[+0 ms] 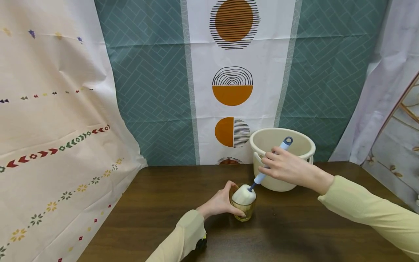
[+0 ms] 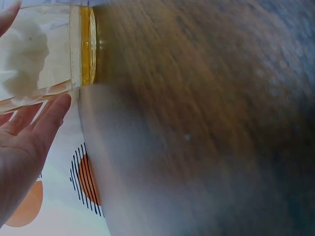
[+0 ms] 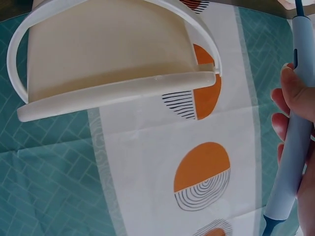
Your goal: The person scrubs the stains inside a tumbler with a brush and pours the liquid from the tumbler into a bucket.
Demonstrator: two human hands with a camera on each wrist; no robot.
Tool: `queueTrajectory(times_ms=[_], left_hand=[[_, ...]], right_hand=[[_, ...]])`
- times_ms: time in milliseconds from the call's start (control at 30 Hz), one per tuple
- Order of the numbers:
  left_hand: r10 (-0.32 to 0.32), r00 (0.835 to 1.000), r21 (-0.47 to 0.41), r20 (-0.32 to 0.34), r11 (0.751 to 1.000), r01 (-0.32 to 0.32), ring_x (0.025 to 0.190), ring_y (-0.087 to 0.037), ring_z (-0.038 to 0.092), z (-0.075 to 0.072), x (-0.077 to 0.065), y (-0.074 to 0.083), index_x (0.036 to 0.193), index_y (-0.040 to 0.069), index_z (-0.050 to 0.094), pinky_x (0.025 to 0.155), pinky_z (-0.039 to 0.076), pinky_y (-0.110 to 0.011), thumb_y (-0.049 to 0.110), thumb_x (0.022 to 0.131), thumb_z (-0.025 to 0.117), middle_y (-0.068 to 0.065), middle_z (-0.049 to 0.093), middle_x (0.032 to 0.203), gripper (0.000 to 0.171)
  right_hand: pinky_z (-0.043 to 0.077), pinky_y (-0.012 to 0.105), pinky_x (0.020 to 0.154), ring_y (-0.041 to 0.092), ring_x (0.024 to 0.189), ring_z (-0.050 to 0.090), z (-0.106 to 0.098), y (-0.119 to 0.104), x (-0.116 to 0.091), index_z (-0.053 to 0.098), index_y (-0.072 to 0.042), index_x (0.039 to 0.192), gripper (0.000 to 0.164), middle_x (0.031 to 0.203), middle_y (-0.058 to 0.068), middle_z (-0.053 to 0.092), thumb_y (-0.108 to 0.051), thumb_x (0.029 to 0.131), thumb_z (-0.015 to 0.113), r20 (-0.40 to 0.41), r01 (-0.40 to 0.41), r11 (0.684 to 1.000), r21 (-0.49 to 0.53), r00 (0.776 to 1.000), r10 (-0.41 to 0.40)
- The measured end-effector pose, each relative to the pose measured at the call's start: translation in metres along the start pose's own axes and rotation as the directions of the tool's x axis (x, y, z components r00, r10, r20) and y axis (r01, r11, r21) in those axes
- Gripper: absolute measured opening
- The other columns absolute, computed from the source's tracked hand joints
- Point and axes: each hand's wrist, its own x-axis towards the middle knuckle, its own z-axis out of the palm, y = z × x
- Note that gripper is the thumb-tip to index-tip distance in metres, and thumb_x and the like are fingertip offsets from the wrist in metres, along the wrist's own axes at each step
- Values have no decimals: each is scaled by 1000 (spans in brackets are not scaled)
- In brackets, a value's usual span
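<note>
An amber drinking glass (image 1: 244, 213) stands on the table, and my left hand (image 1: 220, 202) grips it round the side. In the left wrist view the glass (image 2: 44, 49) shows a pale mass inside, with the left hand's fingers (image 2: 51, 115) along its wall. My right hand (image 1: 284, 165) holds the light-blue handle of a cup brush (image 1: 260, 177), tilted up to the right. The brush's white sponge head (image 1: 243, 195) sits in the mouth of the glass, partly inside. In the right wrist view the right hand (image 3: 300, 108) wraps its fingers round the brush handle (image 3: 290, 172).
A cream bucket (image 1: 278, 182) with a carrying handle stands on the brown table (image 1: 157, 203), behind the right hand. Patterned cloths (image 1: 150, 91) hang at the back and both sides. Something dark (image 1: 201, 243) shows at the left wrist.
</note>
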Motion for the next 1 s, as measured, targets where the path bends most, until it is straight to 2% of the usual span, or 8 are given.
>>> queueTrajectory(times_ms=[100, 167, 233, 300, 367, 467, 667, 1000], left_hand=[[-2, 1000, -15, 5, 1000, 3, 89, -8, 52, 0, 0, -1, 114, 15, 35, 77, 41, -27, 31, 59, 86, 6, 53, 100, 76], [1, 1000, -16, 8, 1000, -1, 90, -8, 51, -1, 0, -1, 114, 15, 36, 78, 41, -26, 30, 59, 85, 7, 52, 101, 75], [5, 1000, -12, 13, 1000, -5, 91, -8, 51, -1, 0, -2, 114, 15, 36, 78, 41, -26, 30, 60, 85, 6, 52, 102, 75], [7, 1000, -9, 15, 1000, -7, 90, -8, 51, -1, 0, -2, 114, 15, 36, 78, 41, -26, 30, 60, 85, 6, 52, 104, 74], [10, 1000, -9, 15, 1000, -10, 90, -8, 51, -1, 0, -1, 113, 15, 36, 77, 41, -26, 30, 60, 85, 6, 52, 104, 74], [10, 1000, -14, 12, 1000, -9, 90, -8, 51, 0, 0, -1, 113, 15, 36, 76, 41, -26, 30, 60, 85, 7, 51, 104, 74], [3, 1000, -28, 21, 1000, -2, 88, -9, 52, 0, 0, -1, 115, 15, 36, 75, 42, -26, 29, 62, 84, 5, 50, 106, 73], [4, 1000, -49, 31, 999, -3, 85, -9, 53, -1, 0, -1, 114, 14, 36, 74, 43, -26, 26, 62, 84, 5, 50, 106, 72]], right_hand=[[36, 36, 69, 24, 76, 48, 3, -1, 4, 62, -12, 92, 20, 83, 10, 52, -1, 80, 49, -13, 13, 1000, -21, 1000, -13], [36, 36, 70, 24, 78, 49, 4, -3, 7, 62, -13, 91, 32, 84, 9, 53, 0, 85, 34, -21, 24, 999, -38, 999, -24], [36, 36, 71, 24, 79, 49, 5, -4, 9, 62, -13, 92, 37, 84, 9, 53, 1, 86, 29, -14, 34, 998, -51, 999, -35], [36, 36, 73, 24, 79, 49, 4, -5, 11, 63, -14, 94, 28, 85, 8, 54, 0, 85, 40, 10, 44, 997, -62, 999, -44], [36, 36, 73, 24, 79, 48, 3, -6, 13, 63, -15, 95, 22, 86, 7, 53, -2, 79, 55, 37, 52, 997, -65, 998, -50], [35, 35, 74, 24, 80, 48, 3, -8, 15, 64, -17, 96, 27, 86, 7, 54, -7, 72, 70, 70, 66, 995, -75, 996, -60], [35, 36, 75, 24, 84, 49, 5, -12, 18, 66, -20, 97, 28, 86, 6, 54, -9, 72, 72, 99, 85, 991, -103, 992, -75], [35, 36, 76, 24, 85, 49, 5, -12, 18, 66, -20, 97, 31, 87, 6, 54, -8, 69, 76, 102, 78, 993, -94, 992, -68]])
